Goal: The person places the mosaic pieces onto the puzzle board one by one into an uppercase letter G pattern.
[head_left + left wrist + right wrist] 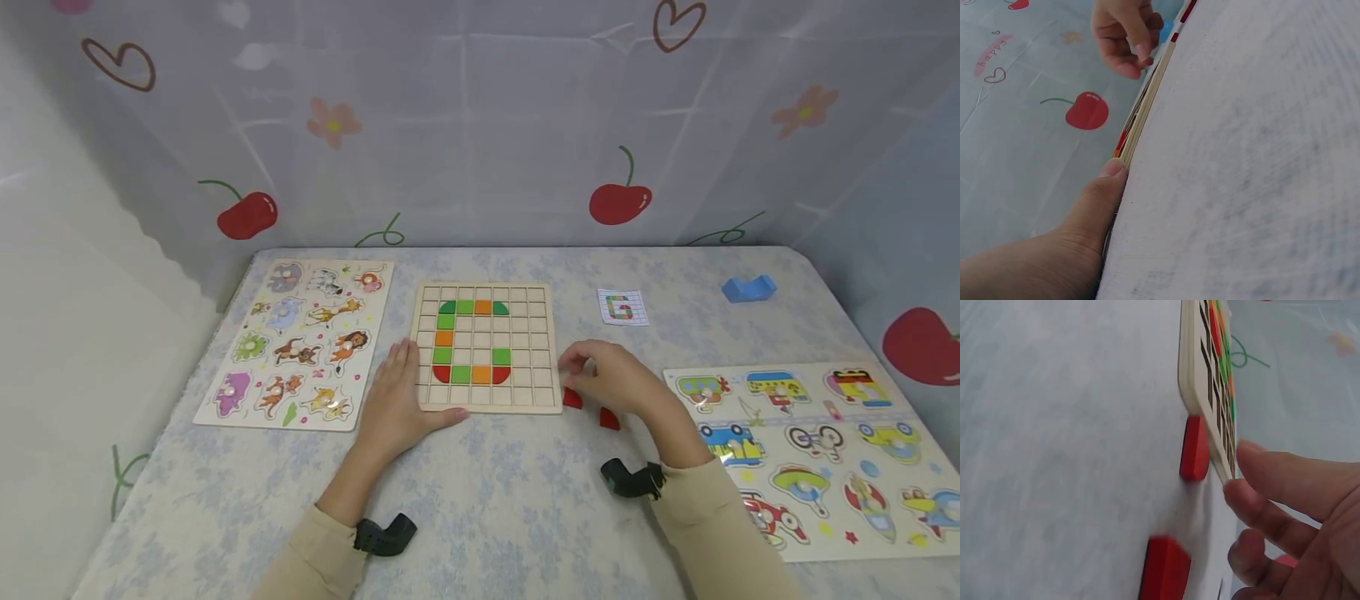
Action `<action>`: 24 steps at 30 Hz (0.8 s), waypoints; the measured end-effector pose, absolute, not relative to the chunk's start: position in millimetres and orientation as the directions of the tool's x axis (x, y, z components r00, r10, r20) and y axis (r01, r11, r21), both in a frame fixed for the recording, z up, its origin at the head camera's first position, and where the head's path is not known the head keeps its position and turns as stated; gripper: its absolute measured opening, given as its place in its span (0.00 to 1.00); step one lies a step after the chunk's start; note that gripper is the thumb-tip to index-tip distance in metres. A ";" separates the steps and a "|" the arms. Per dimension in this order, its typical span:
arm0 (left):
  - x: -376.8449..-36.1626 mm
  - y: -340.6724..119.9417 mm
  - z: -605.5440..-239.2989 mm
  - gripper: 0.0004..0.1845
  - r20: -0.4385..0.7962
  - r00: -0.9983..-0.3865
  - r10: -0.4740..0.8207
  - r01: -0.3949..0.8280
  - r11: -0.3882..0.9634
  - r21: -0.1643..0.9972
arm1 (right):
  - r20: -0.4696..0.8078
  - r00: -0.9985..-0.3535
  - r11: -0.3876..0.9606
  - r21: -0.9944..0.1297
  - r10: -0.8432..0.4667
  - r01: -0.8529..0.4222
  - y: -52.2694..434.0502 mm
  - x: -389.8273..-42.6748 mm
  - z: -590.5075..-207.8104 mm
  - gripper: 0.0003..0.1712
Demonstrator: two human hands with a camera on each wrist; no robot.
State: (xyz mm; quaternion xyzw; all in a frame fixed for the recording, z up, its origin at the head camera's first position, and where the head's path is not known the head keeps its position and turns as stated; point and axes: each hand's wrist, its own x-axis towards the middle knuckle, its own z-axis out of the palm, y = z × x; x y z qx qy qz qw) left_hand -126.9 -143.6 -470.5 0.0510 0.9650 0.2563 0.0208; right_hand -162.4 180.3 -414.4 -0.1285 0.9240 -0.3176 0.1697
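A square wooden grid board (531,350) lies mid-table, with green, orange and red pieces set in it in a G-like outline. My left hand (393,408) rests against its left side, fingers straight, the thumb (1094,200) along the front edge. Over the board's right edge hovers my right hand (611,375), its fingers loosely bent. In the right wrist view, thumb and index finger stand apart with nothing showing between them. Below that hand lie two red pieces with a curved side: one red piece (1195,450) close against the board, another red piece (1165,569) nearer me.
Behind the right hand lies a small pattern card (622,307) showing a coloured G. A blue block (749,288) sits at the back right. An animal puzzle board (300,375) is at the left, a vehicle puzzle board (832,517) at the right. A printed curtain (465,167) hangs behind the table.
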 end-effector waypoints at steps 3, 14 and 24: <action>-126.2 -143.5 -469.8 0.73 -0.011 -0.994 0.107 0.087 0.861 0.500 | -0.268 -0.901 0.784 -0.610 -0.342 -0.117 188.4 -158.7 -415.3 0.12; -126.3 -142.7 -469.3 0.73 -0.008 -0.994 0.112 0.093 0.857 0.506 | -0.279 -0.889 0.784 -0.607 -0.363 -0.129 193.7 -151.5 -419.9 0.11; -127.1 -144.3 -471.8 0.73 -0.010 -0.994 0.111 0.090 0.851 0.517 | -0.258 -0.867 0.734 -0.659 -0.427 -0.165 194.0 -148.4 -419.6 0.10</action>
